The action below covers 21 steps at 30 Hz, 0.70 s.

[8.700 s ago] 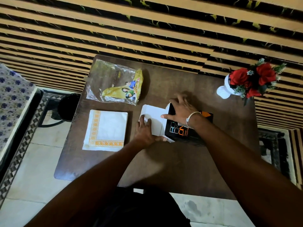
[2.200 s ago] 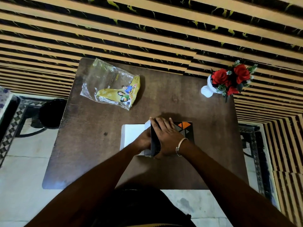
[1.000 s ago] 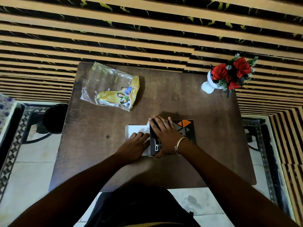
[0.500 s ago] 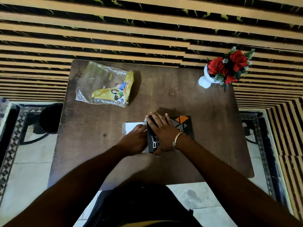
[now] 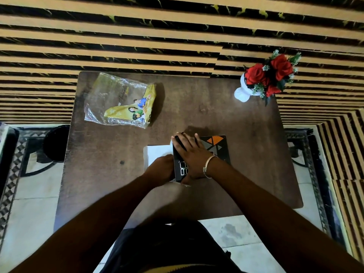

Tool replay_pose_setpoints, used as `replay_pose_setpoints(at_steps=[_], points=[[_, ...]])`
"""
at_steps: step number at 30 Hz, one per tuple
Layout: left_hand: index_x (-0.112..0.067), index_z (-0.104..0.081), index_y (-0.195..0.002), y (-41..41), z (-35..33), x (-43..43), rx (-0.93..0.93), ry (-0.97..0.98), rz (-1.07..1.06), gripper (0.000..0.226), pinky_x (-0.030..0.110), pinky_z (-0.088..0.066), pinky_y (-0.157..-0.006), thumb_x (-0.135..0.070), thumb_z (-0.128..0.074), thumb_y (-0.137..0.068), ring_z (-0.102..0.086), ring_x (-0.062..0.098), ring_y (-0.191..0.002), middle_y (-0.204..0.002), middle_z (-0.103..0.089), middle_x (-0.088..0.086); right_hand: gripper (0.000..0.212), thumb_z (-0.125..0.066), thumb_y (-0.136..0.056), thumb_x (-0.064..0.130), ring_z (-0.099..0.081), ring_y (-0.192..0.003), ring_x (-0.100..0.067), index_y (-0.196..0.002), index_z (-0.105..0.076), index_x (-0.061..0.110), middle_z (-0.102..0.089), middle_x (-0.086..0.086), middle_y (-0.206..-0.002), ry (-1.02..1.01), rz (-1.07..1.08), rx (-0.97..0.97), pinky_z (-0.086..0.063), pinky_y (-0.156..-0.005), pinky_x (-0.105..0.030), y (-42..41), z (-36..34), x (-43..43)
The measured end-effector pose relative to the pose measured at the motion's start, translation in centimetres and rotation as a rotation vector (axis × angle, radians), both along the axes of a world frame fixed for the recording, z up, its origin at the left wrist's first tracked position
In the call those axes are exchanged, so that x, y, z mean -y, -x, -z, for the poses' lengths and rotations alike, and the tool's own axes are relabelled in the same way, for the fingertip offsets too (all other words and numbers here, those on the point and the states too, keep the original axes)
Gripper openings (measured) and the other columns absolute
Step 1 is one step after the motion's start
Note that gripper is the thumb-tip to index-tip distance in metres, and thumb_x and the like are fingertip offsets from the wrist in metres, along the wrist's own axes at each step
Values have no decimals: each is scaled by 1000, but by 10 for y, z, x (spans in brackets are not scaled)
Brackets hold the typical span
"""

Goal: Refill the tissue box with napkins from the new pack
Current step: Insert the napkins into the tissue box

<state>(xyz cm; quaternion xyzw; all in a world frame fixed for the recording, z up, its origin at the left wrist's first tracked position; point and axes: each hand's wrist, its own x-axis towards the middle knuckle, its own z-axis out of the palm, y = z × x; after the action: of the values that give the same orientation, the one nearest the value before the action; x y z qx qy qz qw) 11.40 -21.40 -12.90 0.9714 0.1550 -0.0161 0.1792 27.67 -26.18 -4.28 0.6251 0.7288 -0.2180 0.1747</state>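
Observation:
The black tissue box (image 5: 217, 147) with orange triangles lies on the brown table (image 5: 216, 111), near its front edge. My right hand (image 5: 190, 155) lies flat on the box top with its fingers spread straight. A white stack of napkins (image 5: 156, 152) sticks out of the box's left end. My left hand (image 5: 160, 169) presses on that stack right at the box opening, and its fingertips are hidden against the box. The opened yellow and clear napkin pack (image 5: 122, 101) lies flat at the table's back left.
A white vase of red flowers (image 5: 264, 79) stands at the table's back right corner. A striped wall runs close behind the table. A dark round bin (image 5: 56, 142) stands on the tiled floor to the left.
My left hand has slid right along the napkin stack to the box opening. Less white napkin shows outside the box. My right hand has stayed on the box top.

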Motion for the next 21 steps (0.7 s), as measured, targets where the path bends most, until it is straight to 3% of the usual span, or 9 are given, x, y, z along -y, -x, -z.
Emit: replay_pose_setpoints(at_steps=[3, 6, 10, 13, 15, 17, 18, 19, 21], points=[[-7, -76, -90, -1, -4, -4, 9, 62, 25, 26, 37, -59, -66, -21, -84, -69, -73, 31, -77, -88, -75, 12, 148, -77, -52, 73, 12, -150, -37, -153, 16, 17, 13, -15, -163, 5, -1, -4, 2, -118, -64, -1, -1, -1], [-14, -73, -65, -2, -9, -6, -54, -74, 168, 22, 32, -56, -61, -21, -92, -55, -69, 25, -62, -69, -72, 4, 150, -77, -51, 74, 12, -150, -38, -152, 18, 18, 15, -14, -163, 4, -5, -7, 4, -118, -63, -2, -1, 0], [-17, -80, -81, -4, -7, -8, -140, -239, 247, 24, 42, -44, -95, -26, -88, -61, -71, 28, -96, -92, -77, 1, 147, -78, -54, 71, 10, -150, -38, -153, 17, 17, 15, -15, -162, -6, -15, -2, 6, -119, -60, -3, -1, 2], [-22, -81, -86, -5, 1, -11, -165, -266, 327, 31, 41, -51, -98, -31, -92, -58, -72, 20, -101, -96, -78, -3, 146, -78, -56, 71, 10, -150, -39, -152, 19, 17, 15, -15, -162, -11, -23, 15, 6, -119, -60, -2, 0, 1], [-31, -81, -81, -5, -8, -8, -225, -247, 316, 35, 28, -52, -96, -50, -90, -54, -72, 4, -93, -90, -77, -15, 147, -78, -56, 70, 11, -150, -39, -152, 19, 16, 15, -16, -162, -2, -23, 16, 6, -119, -61, -2, 0, 0], [-46, -77, -75, -1, -19, -5, -185, -240, 134, 45, 11, -43, -95, -83, -64, -52, -64, -17, -89, -82, -70, -33, 147, -78, -57, 70, 12, -149, -39, -152, 19, 15, 16, -16, -162, 3, -23, 16, 5, -119, -61, -2, -1, 0], [-49, -76, -76, 0, -24, -5, -182, -233, 76, 51, 11, -40, -98, -88, -54, -52, -62, -20, -90, -83, -69, -35, 147, -78, -56, 70, 12, -149, -39, -152, 19, 15, 16, -16, -162, 2, -23, 16, 5, -119, -61, -2, -1, 0], [-44, -78, -83, -1, -28, -5, -196, -208, 98, 50, 15, -42, -100, -83, -57, -59, -65, -13, -95, -88, -72, -30, 147, -78, -56, 70, 12, -149, -39, -152, 19, 15, 16, -16, -162, 0, -23, 16, 5, -119, -61, -2, -1, 0], [-29, -78, -103, -7, -27, -7, -336, -234, 288, 42, 37, -49, -101, -56, -77, -71, -70, 15, -104, -103, -76, -7, 148, -78, -56, 70, 12, -150, -39, -152, 19, 15, 16, -16, -162, 6, -19, 5, 5, -119, -61, -2, -2, 0]])
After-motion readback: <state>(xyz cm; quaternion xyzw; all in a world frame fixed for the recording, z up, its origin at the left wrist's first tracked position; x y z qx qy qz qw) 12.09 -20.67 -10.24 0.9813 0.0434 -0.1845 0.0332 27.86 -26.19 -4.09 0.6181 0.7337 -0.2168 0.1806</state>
